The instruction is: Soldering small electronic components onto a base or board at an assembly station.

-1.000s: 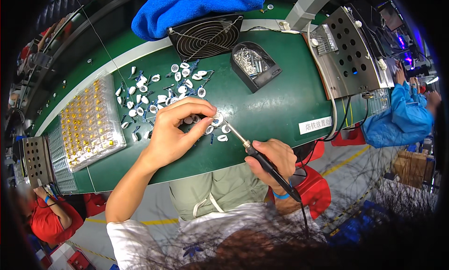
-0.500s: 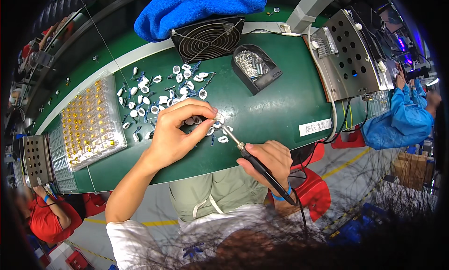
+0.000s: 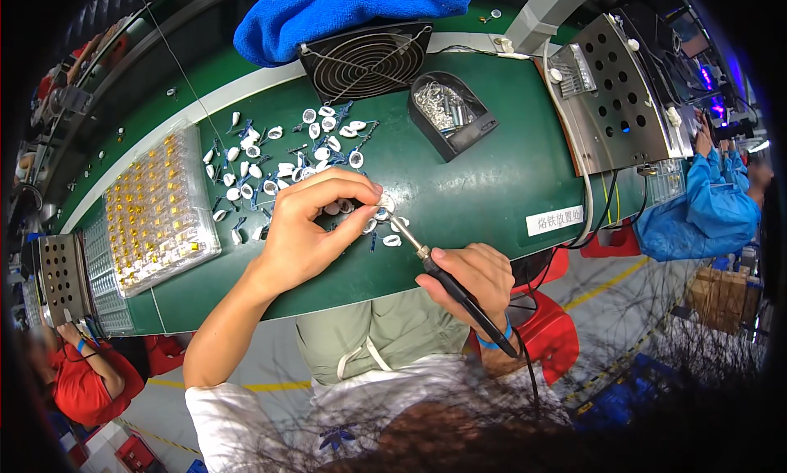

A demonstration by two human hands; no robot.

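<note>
My right hand [image 3: 474, 283] grips a soldering iron [image 3: 452, 286] with a black handle, its metal shaft slanting up and to the left. Between thumb and forefinger, my left hand [image 3: 316, 227] pinches a small round white part [image 3: 386, 203], partly hidden by the fingertips. The iron's tip is at this part; whether it touches cannot be made out. Behind and beside my left hand lie many small white shells [image 3: 269, 188] with dark blue pieces attached, scattered over the green tabletop [image 3: 492, 186]. A few of them sit partly under my left hand.
A black bin [image 3: 471, 135] of small metal pieces stands beyond my hands, beside a black fan [image 3: 365, 70] with a blue towel [image 3: 352, 18] behind. Clear trays [image 3: 160, 211] of gold-coloured parts lie left. A perforated metal box [image 3: 607, 96] stands right. Co-workers sit at both sides.
Both hands stay almost in place, the pinch and the grip unchanged. The iron's tip has shifted very slightly at the white part. The view has tilted a little.
</note>
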